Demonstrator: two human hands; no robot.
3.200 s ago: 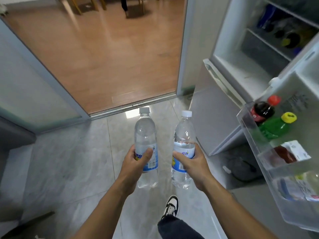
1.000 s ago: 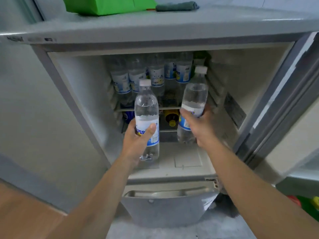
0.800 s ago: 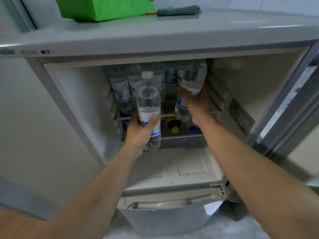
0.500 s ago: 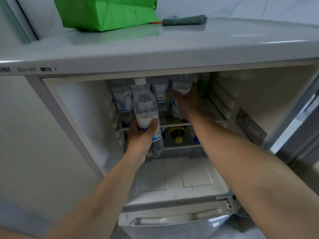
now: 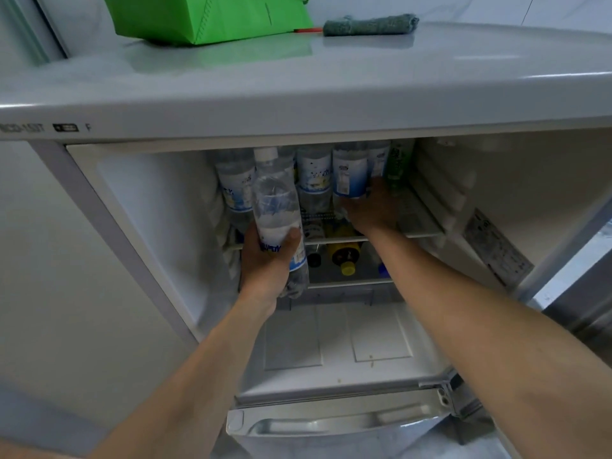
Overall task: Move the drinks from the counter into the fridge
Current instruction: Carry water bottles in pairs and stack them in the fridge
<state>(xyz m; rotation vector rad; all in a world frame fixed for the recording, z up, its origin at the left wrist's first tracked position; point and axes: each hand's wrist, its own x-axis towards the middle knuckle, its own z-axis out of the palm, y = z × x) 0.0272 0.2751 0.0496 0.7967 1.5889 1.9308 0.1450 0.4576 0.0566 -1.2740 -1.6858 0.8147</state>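
Hands of one person reach into an open white fridge (image 5: pixel 139 226), seen from above the forearms. The left hand (image 5: pixel 266 265) curls its fingers and thumb round the lower half of a clear plastic water bottle with a white cap and blue label (image 5: pixel 276 207). That bottle is upright, tilted slightly, and is held just in front of the fridge's upper wire shelf (image 5: pixel 420 223), its base below shelf level.

The right hand (image 5: pixel 371 210) is further inside, over the same shelf, with its fingers wrapped round the bottom of a second clear water bottle with a blue and white label (image 5: pixel 350 173). This bottle stands at the shelf among a row of similar labelled water bottles (image 5: pixel 314 177); whether its base already touches the shelf cannot be told. Just beside it, towards the fridge's right wall, stands a green bottle (image 5: pixel 397 167).

Below the upper shelf, on a lower shelf, lies a dark bottle with a yellow cap (image 5: pixel 346 256), cap pointing outward.

On the fridge's flat grey top (image 5: pixel 364 81) sit a bright green bag (image 5: pixel 205 14) and, beside it, a folded grey-green cloth (image 5: pixel 369 24). Beneath the open compartment, the fridge's lower drawer handle (image 5: pixel 337 422) shows.
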